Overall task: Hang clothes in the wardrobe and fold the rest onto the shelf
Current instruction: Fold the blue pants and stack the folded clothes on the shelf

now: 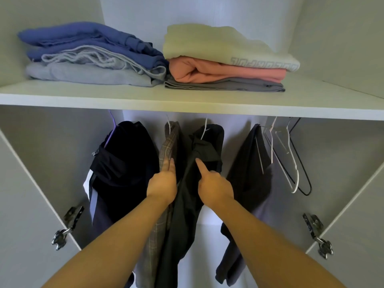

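Under the shelf (pixel 187 100) and its two folded stacks (pixel 93 59) at twelve o'clock hang four garments (pixel 249 159), my left hand (pixel 163 183) flat-fingered on the plaid jacket (pixel 169 142), my right hand (pixel 214 185) prodding the black shirt (pixel 207 146), forefinger straight, others curled, grip unclear.

white shelf (pixel 187 100), two folded stacks (pixel 95 59)

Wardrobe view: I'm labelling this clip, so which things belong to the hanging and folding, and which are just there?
Job: left hand on the checked garment; right hand, forefinger on the black garment; blue pile and cream pile on the shelf; spare hangers.
Just there: left hinge; right hinge.
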A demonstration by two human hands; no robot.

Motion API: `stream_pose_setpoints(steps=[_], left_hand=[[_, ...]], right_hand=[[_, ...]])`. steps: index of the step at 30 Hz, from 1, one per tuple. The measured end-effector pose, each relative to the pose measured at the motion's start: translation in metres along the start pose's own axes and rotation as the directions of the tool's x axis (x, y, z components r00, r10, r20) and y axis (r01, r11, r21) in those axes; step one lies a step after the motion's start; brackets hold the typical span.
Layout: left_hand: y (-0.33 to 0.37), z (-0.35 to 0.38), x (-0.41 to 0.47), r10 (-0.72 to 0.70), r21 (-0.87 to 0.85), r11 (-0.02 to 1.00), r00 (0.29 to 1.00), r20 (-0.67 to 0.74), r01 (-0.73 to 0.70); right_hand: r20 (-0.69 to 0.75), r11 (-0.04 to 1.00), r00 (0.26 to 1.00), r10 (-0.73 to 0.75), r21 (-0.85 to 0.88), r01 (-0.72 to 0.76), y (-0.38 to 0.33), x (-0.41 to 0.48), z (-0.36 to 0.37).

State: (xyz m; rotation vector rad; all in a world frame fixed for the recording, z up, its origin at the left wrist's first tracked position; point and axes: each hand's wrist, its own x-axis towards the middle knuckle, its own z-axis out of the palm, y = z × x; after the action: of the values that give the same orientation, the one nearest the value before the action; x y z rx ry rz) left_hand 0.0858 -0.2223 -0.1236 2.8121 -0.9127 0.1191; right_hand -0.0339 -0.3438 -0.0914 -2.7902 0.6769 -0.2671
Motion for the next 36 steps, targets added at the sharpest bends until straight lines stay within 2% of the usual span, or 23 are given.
stream_pose_setpoints(steps=[3, 6, 11, 17, 20, 23, 25, 28, 31, 33, 36], left_hand=[[0.003, -0.001, 0.0, -0.015, -0.029, 0.999, 1.0, 0.014, 0.016], [-0.002, -0.004, -0.002, -0.034, -0.044, 0.998, 0.999, 0.027, 0.035], [-0.017, -0.008, -0.008, -0.064, -0.027, 0.998, 0.998, 0.005, 0.065], [-0.02, -0.012, -0.006, -0.024, -0.116, 0.993, 0.999, 0.041, 0.029], [-0.017, -0.014, -0.008, 0.053, -0.196, 0.98, 0.998, 0.038, -0.044], [-0.024, -0.02, -0.026, 0.058, -0.173, 0.982, 0.995, -0.079, -0.071], [-0.037, -0.025, -0.044, 0.028, -0.159, 0.986, 0.986, -0.162, -0.054], [-0.068, -0.036, -0.077, -0.082, -0.183, 0.982, 0.964, -0.254, 0.035], [-0.096, -0.059, -0.119, -0.193, -0.23, 0.967, 0.906, -0.376, 0.11], [-0.114, -0.082, -0.154, -0.252, -0.226, 0.961, 0.829, -0.499, 0.157], [-0.138, -0.116, -0.216, -0.258, -0.056, 0.945, 0.628, -0.734, 0.323]], right_hand=[[-0.006, 0.992, 0.994, -0.113, -0.05, 0.113, -0.004, 0.004, 0.001], [0.032, 0.985, 0.989, -0.144, -0.096, 0.146, -0.007, 0.008, 0.002], [0.008, 1.0, 1.0, -0.009, 0.027, 0.009, -0.001, 0.004, 0.006], [0.066, 0.992, 0.99, 0.127, 0.018, -0.128, 0.006, 0.006, -0.004], [0.136, 0.984, 0.976, 0.171, -0.071, -0.163, 0.001, 0.005, -0.009], [0.1, 0.936, 0.977, 0.186, -0.319, -0.146, -0.017, 0.005, -0.019], [0.038, 0.923, 0.994, 0.104, -0.376, -0.082, -0.039, 0.004, -0.026], [0.037, 0.959, 0.996, -0.079, -0.271, 0.086, -0.082, -0.001, -0.034], [-0.014, 0.94, 0.957, -0.29, -0.192, 0.282, -0.125, -0.017, -0.035], [-0.043, 0.898, 0.902, -0.43, -0.127, 0.422, -0.155, -0.032, -0.035], [-0.013, 0.827, 0.827, -0.562, -0.021, 0.561, -0.194, -0.058, -0.038]])
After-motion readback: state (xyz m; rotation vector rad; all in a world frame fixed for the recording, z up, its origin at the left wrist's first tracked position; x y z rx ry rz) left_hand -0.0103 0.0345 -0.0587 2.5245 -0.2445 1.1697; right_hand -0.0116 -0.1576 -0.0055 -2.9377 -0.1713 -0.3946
